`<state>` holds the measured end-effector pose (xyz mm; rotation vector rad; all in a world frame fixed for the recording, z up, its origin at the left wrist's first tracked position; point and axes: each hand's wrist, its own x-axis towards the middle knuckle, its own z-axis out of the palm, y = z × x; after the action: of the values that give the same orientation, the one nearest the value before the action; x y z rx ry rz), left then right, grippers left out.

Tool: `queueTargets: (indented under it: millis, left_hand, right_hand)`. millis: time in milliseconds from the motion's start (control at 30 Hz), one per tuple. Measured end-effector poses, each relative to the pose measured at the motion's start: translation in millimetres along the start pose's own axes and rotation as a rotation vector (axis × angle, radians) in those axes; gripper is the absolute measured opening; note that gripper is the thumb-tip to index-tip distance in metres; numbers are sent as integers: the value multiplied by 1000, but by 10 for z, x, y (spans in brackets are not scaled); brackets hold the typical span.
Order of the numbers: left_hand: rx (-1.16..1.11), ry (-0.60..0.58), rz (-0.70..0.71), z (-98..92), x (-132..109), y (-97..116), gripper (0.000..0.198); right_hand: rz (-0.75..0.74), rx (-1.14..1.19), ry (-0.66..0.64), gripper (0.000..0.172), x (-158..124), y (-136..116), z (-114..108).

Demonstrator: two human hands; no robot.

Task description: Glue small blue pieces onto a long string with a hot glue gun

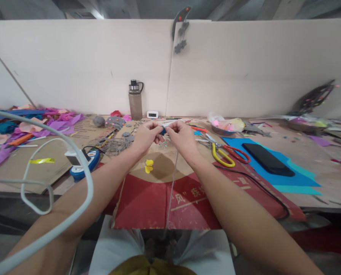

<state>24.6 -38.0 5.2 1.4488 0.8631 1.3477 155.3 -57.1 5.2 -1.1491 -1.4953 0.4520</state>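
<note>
My left hand and my right hand meet above the middle of the table, fingers closed in a pinch. Between their fingertips is a small dark blue piece, mostly covered, so its kind is unclear. A thin grey string runs down from beside my right hand over the cardboard's front edge. Below my left hand, a small yellow cut-out lies on the red and brown cardboard. Tangled grey yarn sits to the left of my left hand.
Scissors with yellow and red handles lie right of my hands. Beyond are blue sheets with a black phone. A bottle and small clock stand behind. Left are crumpled paper, a blue power socket and a white cable.
</note>
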Motion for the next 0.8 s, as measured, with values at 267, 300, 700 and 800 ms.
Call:
queueTargets:
  millis: [267, 300, 700, 800]
  left_hand:
    - [-63, -27, 25, 24, -32, 5, 10]
    - [-76, -30, 17, 25, -33, 7, 10]
    - [-159, -68, -75, 58, -49, 24, 16]
    - [-152, -49, -94, 51, -42, 21, 17]
  right_hand:
    - [49, 10, 47, 8, -5, -7, 13]
    - [56, 20, 47, 8, -2, -3, 12]
    - [30, 9, 55, 8, 17, -2, -33]
    - [26, 4, 46, 7, -5, -33, -31]
